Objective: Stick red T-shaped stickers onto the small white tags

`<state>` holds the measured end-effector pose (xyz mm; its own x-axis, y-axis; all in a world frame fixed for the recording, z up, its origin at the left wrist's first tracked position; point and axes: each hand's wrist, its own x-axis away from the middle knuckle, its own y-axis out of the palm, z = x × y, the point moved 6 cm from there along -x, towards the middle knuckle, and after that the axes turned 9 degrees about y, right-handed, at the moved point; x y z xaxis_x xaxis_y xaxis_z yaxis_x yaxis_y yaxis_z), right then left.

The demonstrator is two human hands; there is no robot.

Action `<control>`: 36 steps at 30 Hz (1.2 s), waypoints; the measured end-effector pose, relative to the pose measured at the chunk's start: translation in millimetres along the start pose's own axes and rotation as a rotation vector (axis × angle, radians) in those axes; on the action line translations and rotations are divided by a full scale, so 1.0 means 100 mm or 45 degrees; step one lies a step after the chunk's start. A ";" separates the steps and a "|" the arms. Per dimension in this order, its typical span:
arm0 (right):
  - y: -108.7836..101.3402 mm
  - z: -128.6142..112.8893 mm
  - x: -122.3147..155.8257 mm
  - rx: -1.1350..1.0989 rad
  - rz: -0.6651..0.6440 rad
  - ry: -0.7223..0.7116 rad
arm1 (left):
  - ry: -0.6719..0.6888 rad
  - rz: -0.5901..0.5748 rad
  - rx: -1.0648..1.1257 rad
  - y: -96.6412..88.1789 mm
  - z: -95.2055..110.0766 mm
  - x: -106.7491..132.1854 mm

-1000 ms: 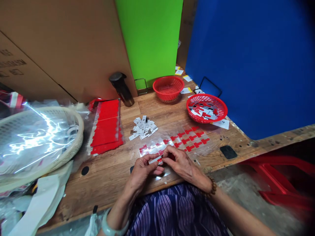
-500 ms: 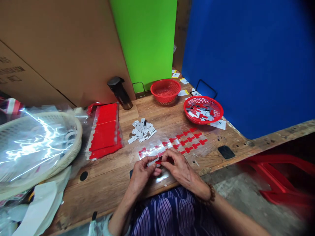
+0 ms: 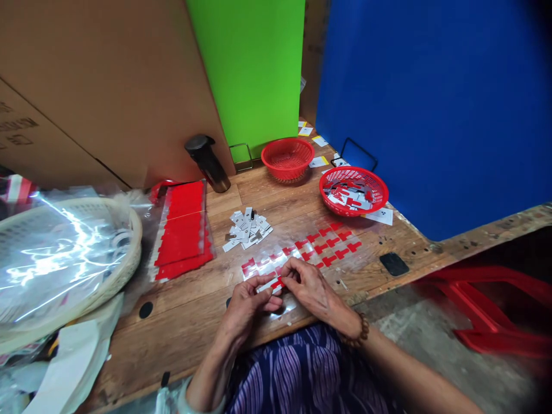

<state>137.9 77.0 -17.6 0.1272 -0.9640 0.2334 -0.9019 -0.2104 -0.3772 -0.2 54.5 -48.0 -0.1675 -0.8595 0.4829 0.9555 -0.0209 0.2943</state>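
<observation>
My left hand pinches a small white tag near the table's front edge. My right hand is closed on a red T-shaped sticker that lies against the tag's end. Both hands meet over a clear sheet that carries rows of red T-shaped stickers. A heap of small white tags lies just beyond the sheet.
A red basket with finished pieces sits at the right, another red basket behind it. A stack of red sticker sheets and a black cylinder lie left of centre. A pale basket with plastic film fills the left.
The hands stay together on the tag and sticker; the fingers shifted slightly as the sticker is pressed on. The view has drifted a little to the right.
</observation>
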 end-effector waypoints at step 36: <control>-0.03 -0.01 -0.11 0.084 -0.054 -0.041 | -0.141 0.121 0.079 -0.01 -0.05 -0.02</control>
<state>139.1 88.3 -18.5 0.1792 -0.9585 0.2218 -0.8664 -0.2606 -0.4259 0.7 53.7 -53.5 -0.1059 -0.7947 0.5977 0.9520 0.0927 0.2919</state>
